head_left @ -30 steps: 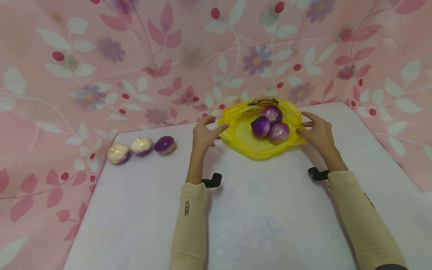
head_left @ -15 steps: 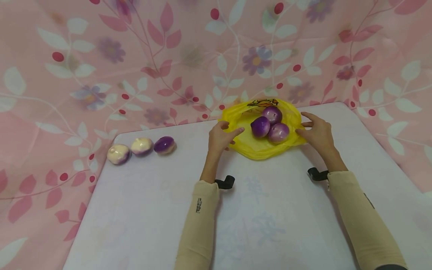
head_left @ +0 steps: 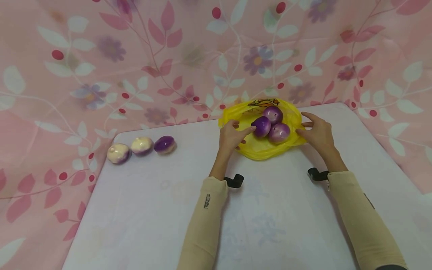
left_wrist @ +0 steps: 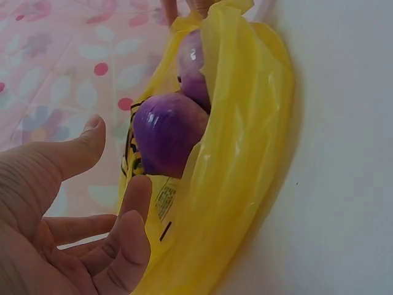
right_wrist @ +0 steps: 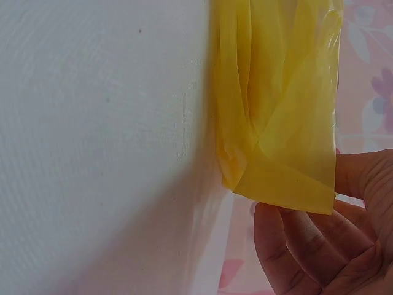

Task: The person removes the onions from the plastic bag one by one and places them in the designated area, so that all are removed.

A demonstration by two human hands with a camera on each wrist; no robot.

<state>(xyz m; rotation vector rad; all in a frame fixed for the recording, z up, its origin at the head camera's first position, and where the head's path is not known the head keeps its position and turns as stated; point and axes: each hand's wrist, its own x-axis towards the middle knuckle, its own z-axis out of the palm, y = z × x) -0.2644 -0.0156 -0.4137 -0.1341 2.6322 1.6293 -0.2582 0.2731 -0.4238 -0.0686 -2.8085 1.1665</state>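
Observation:
A yellow plastic bag [head_left: 260,153] lies with its mouth spread at the back of the table. Three glossy purple-and-white, onion-like round vegetables [head_left: 279,132] sit inside it, two of them also visible in the left wrist view. My right hand [head_left: 318,134] pinches the bag's right edge between thumb and fingers; the right wrist view shows the folded yellow film [right_wrist: 285,172] there. At the left side of the bag's mouth is my left hand [head_left: 231,138], thumb and fingers parted and holding nothing. In the head view its thumb tip overlaps the darkest vegetable [head_left: 261,127].
Three more round vegetables stand in a row at the back left: a cream one [head_left: 118,153], another cream one [head_left: 142,145] and a purple one [head_left: 164,144]. Behind the white-covered table [head_left: 162,213] hangs a pink floral cloth [head_left: 189,56]. Each wrist wears a black camera mount [head_left: 235,181].
My left hand has moved right, from the bag's left edge to over its mouth, near the vegetables. My right hand has stayed at the bag's right edge.

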